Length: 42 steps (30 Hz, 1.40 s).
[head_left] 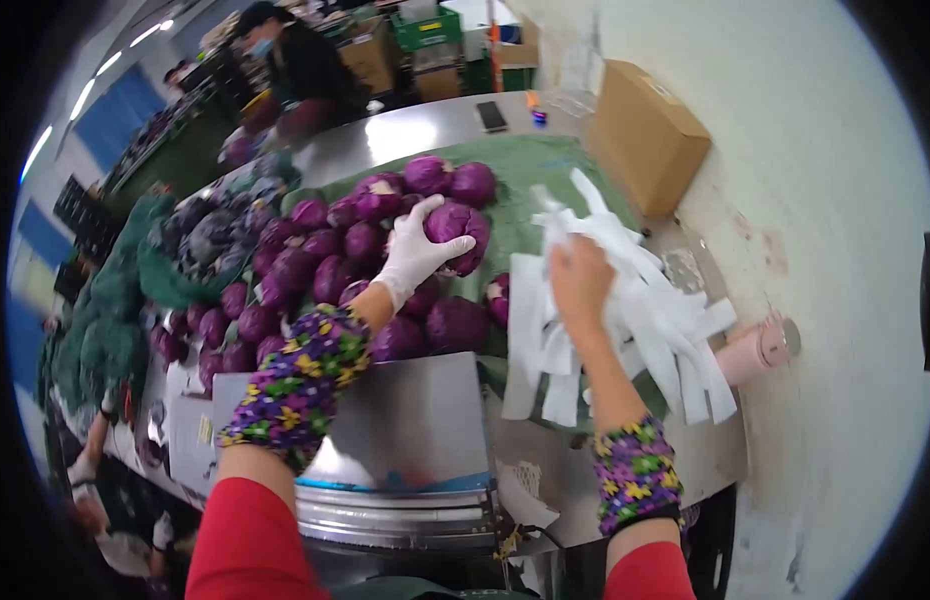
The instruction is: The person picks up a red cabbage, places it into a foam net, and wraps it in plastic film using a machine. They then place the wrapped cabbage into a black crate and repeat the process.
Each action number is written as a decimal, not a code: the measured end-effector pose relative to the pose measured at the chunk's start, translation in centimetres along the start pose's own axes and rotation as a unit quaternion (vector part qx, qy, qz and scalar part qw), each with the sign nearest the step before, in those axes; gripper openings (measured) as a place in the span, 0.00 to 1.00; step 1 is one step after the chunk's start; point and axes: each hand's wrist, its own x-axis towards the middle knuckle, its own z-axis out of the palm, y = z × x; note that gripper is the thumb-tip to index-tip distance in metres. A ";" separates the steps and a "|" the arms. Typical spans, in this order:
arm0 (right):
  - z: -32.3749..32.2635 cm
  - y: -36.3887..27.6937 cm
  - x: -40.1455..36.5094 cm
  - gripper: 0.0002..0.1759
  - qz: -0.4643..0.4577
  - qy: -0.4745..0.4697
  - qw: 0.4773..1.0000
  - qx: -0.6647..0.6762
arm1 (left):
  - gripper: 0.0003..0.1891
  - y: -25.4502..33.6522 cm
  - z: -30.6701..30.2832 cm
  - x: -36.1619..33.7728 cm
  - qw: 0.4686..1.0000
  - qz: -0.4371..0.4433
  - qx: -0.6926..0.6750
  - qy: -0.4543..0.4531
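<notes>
My left hand (417, 248), in a white glove, is wrapped round a purple cabbage (458, 237) at the right edge of a large heap of purple cabbages (325, 243). My bare right hand (581, 272) is over a pile of white strips (635, 310) to the right of the heap. That hand is blurred; a whitish strip end shows at its fingertips, and the fingers look pinched together. The strips lie on a green cloth (545, 160) spread over the metal table.
A metal-topped machine (405, 410) stands in front of me. Beyond are a cardboard box (645, 135), a phone (492, 116) and a masked person (300, 65). A pink bottle (755, 350) is at the right. Netted cabbages (220, 235) and another person's gloved hands (163, 530) are left.
</notes>
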 end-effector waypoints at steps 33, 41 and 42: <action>-14.1 -27.6 -29.4 0.26 0.119 -0.427 0.690 0.573 | 0.07 1.4 -19.2 -41.5 0.951 -0.033 -0.261 0.159; -15.2 -30.3 -29.5 0.21 0.172 -0.376 0.661 0.627 | 0.03 1.4 -21.9 -41.4 0.914 -0.100 -0.392 0.008; -14.4 -29.4 -29.6 0.22 0.165 -0.421 0.674 0.584 | 0.03 1.1 -21.9 -41.3 0.947 -0.013 -0.309 0.090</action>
